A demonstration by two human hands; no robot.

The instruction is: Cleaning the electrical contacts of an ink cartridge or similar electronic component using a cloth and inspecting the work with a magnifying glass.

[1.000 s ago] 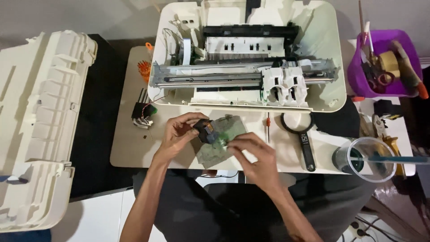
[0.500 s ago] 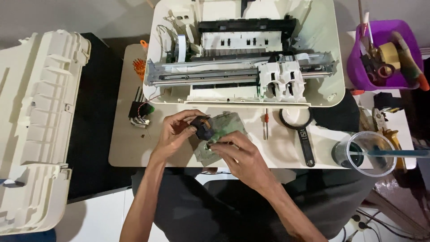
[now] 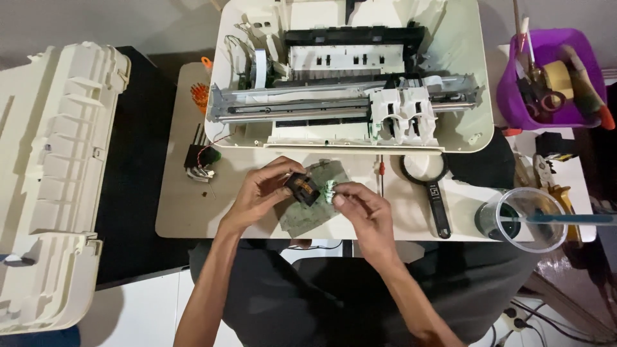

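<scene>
My left hand gripped the black cartridge; right hand pinched a pale-green wad vs. it. Too much pressure could've smeared ink onto the cloth.

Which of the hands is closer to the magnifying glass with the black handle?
Right. The right hand is just left of the magnifying glass; the left hand, holding a small black cartridge, is farther left, beyond the right.

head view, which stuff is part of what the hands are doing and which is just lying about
In hand:
left hand holding small black cartridge
right hand pinching pale green wad
grey-green cloth underneath

Lying about:
black-handled magnifying glass
purple plastic tub
clear plastic cup
opened white printer
</scene>
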